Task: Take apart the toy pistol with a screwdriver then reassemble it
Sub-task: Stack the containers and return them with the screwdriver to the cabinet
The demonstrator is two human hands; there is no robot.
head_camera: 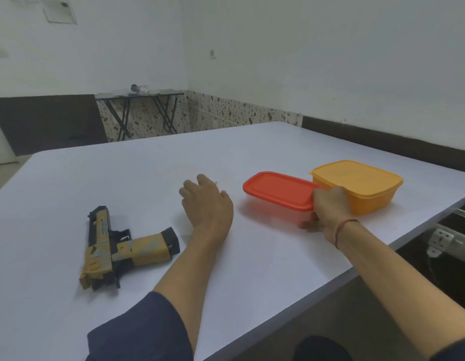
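**Setup stage: toy pistol intact, no screwdriver in view.**

The toy pistol (114, 246) lies whole on its side near the counter's (148, 173) left edge, untouched. The right hand (327, 207), its grip closed on the red-lidded container (278, 194), holds it beside the orange container (361, 188) at the right edge. The left hand (208, 201) hovers, its grip loose and empty, mid-counter. Judged next: open a container, presumably for the tool. White walls and a folding table (140, 100) stand beyond the pale counter.
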